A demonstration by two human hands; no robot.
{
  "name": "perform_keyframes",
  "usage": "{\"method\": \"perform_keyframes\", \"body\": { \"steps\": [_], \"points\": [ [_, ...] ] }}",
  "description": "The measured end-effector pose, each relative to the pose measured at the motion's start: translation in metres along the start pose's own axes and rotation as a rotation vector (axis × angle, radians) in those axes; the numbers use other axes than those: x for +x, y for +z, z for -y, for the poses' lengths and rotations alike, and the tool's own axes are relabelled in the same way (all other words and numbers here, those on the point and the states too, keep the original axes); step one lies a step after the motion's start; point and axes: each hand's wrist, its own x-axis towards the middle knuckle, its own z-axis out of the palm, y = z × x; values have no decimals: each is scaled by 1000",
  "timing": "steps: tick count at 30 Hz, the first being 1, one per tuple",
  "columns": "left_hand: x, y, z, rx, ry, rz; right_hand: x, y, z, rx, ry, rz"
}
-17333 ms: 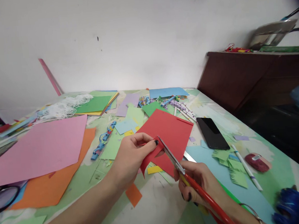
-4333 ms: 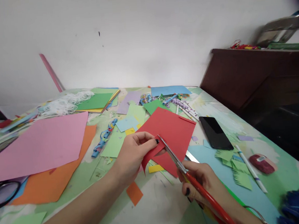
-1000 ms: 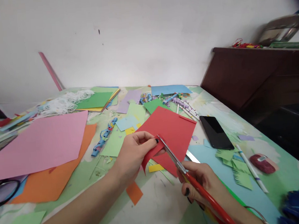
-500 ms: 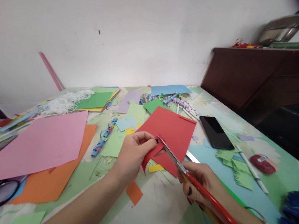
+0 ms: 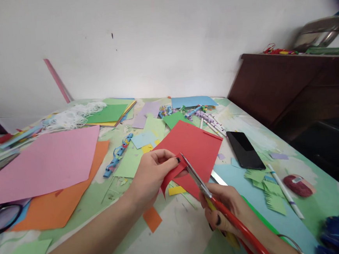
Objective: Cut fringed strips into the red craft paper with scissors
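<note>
My left hand [image 5: 150,177] pinches the near-left edge of a red paper sheet [image 5: 199,148], thumb and fingers closed on a cut flap that curls downward. My right hand [image 5: 225,210] grips red-handled scissors [image 5: 219,207]. Their metal blades point up and left into the red sheet, and the tips lie just beside my left thumb. The far part of the red sheet rests on the table, over other coloured scraps.
A big pink sheet [image 5: 43,162] lies over an orange one [image 5: 60,202] at the left. A black phone [image 5: 244,150] lies right of the red sheet, near green fringed scraps [image 5: 269,195], a white pen [image 5: 283,190] and a light-blue sheet [image 5: 270,217]. A dark wooden cabinet [image 5: 289,86] stands at the right.
My right hand has shifted slightly on the scissor handles, and the blade tips sit a little further into the red sheet. My left hand and the paper have hardly moved.
</note>
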Motion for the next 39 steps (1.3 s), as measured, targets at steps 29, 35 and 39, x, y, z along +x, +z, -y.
{"method": "perform_keyframes", "body": {
  "steps": [29,35,39],
  "points": [
    [1,-2,1,-17,27,16,1,-3,-9,-102,-11,-38],
    [1,0,0,-13,20,18,2,-1,-6,-33,-13,21],
    [0,0,0,-9,18,17,1,0,0,-29,-1,8]
  ]
}}
